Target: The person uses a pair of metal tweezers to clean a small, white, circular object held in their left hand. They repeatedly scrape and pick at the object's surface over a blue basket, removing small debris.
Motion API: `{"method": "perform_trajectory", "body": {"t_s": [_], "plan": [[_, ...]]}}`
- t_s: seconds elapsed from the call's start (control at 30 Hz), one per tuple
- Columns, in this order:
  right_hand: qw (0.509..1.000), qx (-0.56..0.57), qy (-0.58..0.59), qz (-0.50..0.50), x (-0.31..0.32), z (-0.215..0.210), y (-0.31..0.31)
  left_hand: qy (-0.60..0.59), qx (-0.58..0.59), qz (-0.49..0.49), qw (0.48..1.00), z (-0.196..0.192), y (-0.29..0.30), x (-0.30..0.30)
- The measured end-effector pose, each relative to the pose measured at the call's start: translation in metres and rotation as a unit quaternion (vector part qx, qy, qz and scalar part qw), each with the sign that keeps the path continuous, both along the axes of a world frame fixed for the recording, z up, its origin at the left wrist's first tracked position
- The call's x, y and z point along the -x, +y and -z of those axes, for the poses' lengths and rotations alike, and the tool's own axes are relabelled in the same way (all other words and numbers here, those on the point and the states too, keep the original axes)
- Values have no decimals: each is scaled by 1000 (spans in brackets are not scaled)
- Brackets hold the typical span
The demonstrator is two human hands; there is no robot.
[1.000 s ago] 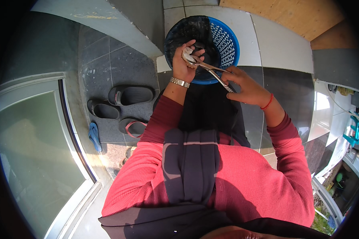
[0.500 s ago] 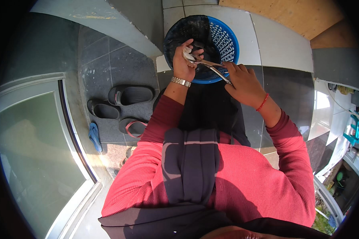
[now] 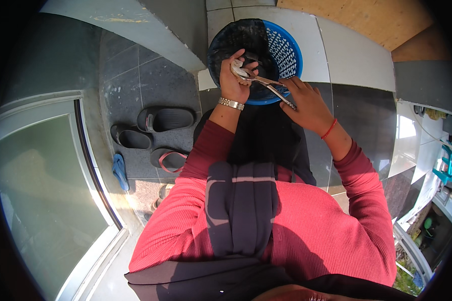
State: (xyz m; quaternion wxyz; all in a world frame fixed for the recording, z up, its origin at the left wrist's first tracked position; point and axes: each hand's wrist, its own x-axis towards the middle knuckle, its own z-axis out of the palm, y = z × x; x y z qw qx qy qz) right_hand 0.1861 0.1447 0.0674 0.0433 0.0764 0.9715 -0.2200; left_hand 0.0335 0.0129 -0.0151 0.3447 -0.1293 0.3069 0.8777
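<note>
- Currently, the long metal utensil (image 3: pixel 272 91) lies slantwise between the two hands, over the near part of the blue basket (image 3: pixel 300 55).
- Left hand (image 3: pixel 233 86): palm turned upward, fingers curled loosely about the rounded, whitish head of the utensil; fingertips stand slightly apart on the side toward the right hand.
- The head rests within this cupped grasp; exact contact of each finger is too small to tell.
- Right hand (image 3: pixel 308 106): back of hand upward, fingers together and bent over the far end of the two slender handles, pinching them; thumb largely hidden, so its placing cannot be told.
- Middle stretch of both handles is uncovered, one coppery, one silvery.
- Black plastic liner (image 3: pixel 236 40) covers the left part of the basket; the perforated wall shows at right.
- Left wrist bears a metal watch band (image 3: pixel 231 103); right wrist, a red bracelet (image 3: pixel 329 129).
- Dark clogs (image 3: pixel 173 119) sit on the tiles, left.
</note>
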Motion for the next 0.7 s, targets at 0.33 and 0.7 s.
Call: {"method": "perform_trajectory", "body": {"t_s": [0.33, 0.7], "plan": [[1000, -17, 19, -1, -3, -3, -1, 39, 6, -4, 999, -5, 3, -1], [999, -29, 28, -18, 6, 9, 5, 78, 50, 7, 996, 1, 0, -2]]}}
